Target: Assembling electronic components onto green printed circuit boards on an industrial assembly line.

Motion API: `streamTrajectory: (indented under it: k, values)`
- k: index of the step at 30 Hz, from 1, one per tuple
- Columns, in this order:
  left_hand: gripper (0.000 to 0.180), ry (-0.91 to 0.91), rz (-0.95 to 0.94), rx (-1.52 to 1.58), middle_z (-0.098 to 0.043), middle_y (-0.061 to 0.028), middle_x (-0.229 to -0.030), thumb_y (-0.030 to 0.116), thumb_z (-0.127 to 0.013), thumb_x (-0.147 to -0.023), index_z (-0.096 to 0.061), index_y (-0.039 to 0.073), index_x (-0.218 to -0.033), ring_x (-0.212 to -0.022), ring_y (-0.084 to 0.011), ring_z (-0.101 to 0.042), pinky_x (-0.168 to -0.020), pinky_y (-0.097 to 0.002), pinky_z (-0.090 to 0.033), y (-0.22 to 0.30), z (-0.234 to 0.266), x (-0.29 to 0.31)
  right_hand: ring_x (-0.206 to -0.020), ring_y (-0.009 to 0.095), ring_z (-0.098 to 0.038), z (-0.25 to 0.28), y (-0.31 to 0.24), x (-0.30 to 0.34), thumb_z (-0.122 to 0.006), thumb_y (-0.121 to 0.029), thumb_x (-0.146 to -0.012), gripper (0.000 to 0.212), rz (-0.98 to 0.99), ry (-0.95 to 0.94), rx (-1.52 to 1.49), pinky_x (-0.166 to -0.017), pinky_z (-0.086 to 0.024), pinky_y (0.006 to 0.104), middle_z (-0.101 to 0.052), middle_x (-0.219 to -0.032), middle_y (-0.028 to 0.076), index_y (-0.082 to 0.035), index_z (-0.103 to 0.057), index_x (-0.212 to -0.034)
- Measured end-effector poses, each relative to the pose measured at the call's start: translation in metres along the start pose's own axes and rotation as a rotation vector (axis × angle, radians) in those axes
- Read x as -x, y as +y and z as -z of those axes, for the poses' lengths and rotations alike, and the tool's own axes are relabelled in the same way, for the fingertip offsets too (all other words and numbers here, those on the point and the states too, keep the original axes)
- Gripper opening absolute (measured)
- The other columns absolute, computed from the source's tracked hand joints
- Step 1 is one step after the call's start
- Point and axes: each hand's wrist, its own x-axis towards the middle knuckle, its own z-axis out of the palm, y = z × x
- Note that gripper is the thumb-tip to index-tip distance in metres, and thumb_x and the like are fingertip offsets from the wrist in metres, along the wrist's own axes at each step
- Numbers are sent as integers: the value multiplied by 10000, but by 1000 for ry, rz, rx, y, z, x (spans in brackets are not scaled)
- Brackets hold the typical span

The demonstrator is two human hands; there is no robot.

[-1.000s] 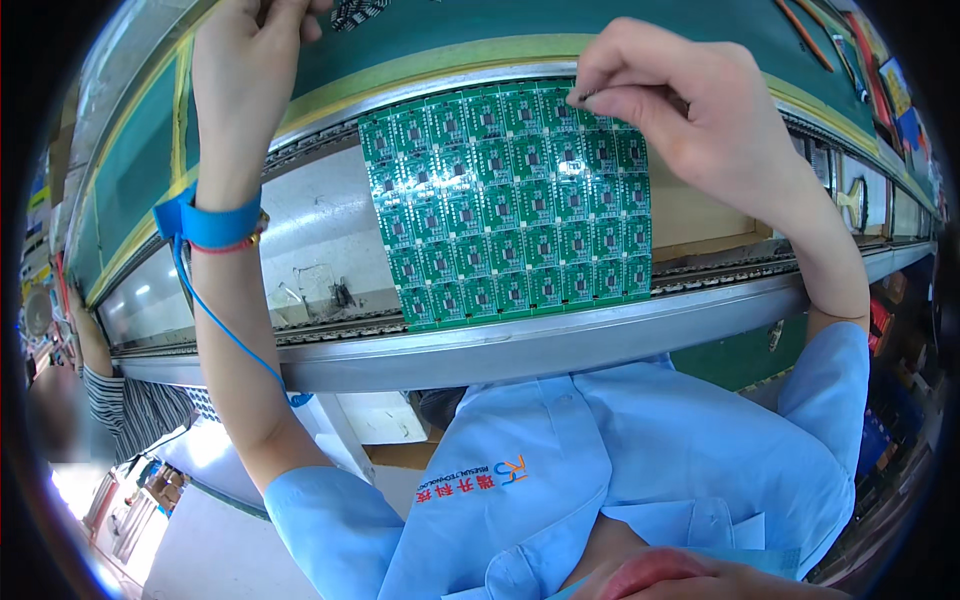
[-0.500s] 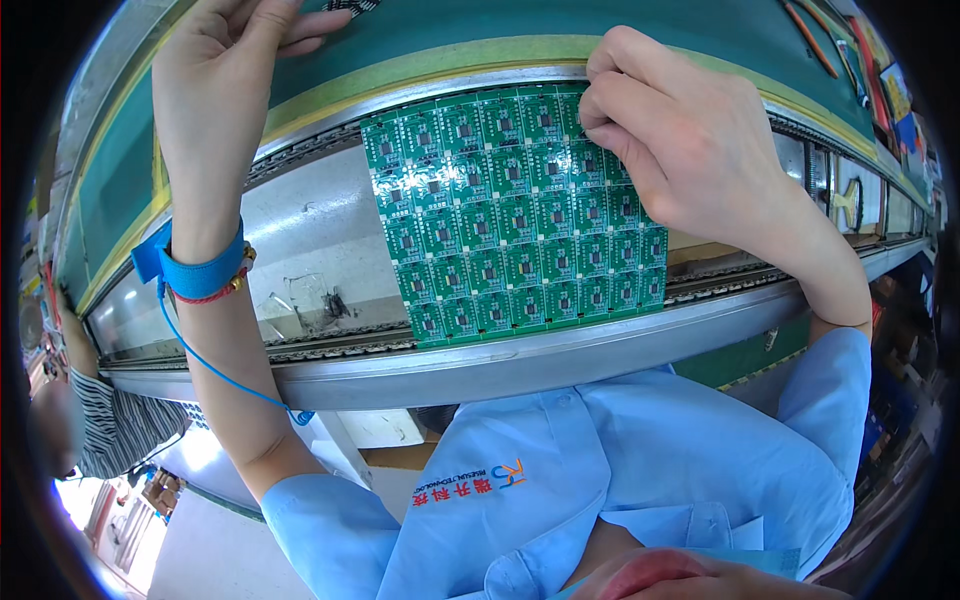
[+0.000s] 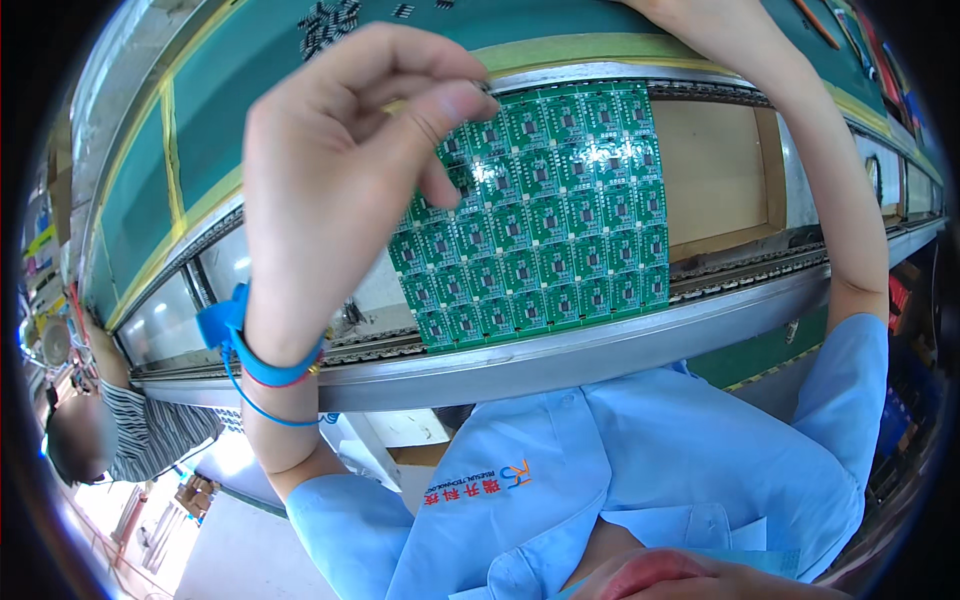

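Observation:
A green panel of many small circuit boards (image 3: 540, 220) lies across the conveyor rails. Over its upper left part is my left hand (image 3: 345, 170), with a blue wrist strap. Thumb and forefinger pinch a small dark electronic component at the panel's far edge; it is mostly hidden between the fingertips. My right hand (image 3: 700, 25) reaches past the far rail to the green mat at the top edge, where its fingers are cut off from view. Loose black components (image 3: 328, 25) lie in a pile on the mat, beyond my left hand.
The near metal rail (image 3: 560, 352) and a chain track run along the panel's near side. A tan wooden frame (image 3: 725, 170) shows between the rails to the right. Tools with orange handles (image 3: 818, 22) lie at far right. A person in a striped sleeve (image 3: 160, 435) is at left.
My left hand has come from the component pile to the panel's upper left, pinching a small part. My right hand has left the panel's right side and moved up beyond the far rail.

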Motion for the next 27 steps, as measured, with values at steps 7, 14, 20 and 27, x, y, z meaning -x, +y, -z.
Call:
streamTrajectory:
  k: [7, 14, 20, 27]
  values:
    - [90, -62, -384, -733, -618, -50, -805, -1, -667, -769, -619, 19, -842, -672, -148, -537, -613, -272, -416, -6, -18, -5, -789, 330, -578, -17, 19, -3, -662, -150, -810, 150, 40, -2, -102, -687, -451, 409, -585, -809, 129, -34, -571, -841]
    - [109, -131, -518, -935, -573, -78, -828, 6, -667, -729, -610, 42, -815, -717, -275, -531, -646, -347, -406, -5, -21, -10, -776, 317, -601, -9, 17, -3, -652, -123, -795, 118, 162, 37, -110, -680, -470, 400, -623, -803, 127, -27, -598, -839]
    - [122, -130, -604, -1029, -556, -68, -824, 8, -674, -711, -600, 47, -799, -691, -249, -510, -621, -344, -380, -4, -25, -9, -756, 300, -609, 8, 11, 3, -634, -82, -802, 91, 256, 77, -60, -670, -481, 370, -627, -801, 126, -6, -659, -845]
    - [145, -136, -650, -1076, -551, -65, -833, 9, -679, -698, -597, 55, -809, -695, -245, -514, -637, -342, -394, -6, -26, -10, -734, 271, -588, -7, 16, 18, -612, 45, -765, 140, 318, 134, -1054, -633, -467, 321, -592, -806, 123, 16, -653, -896]
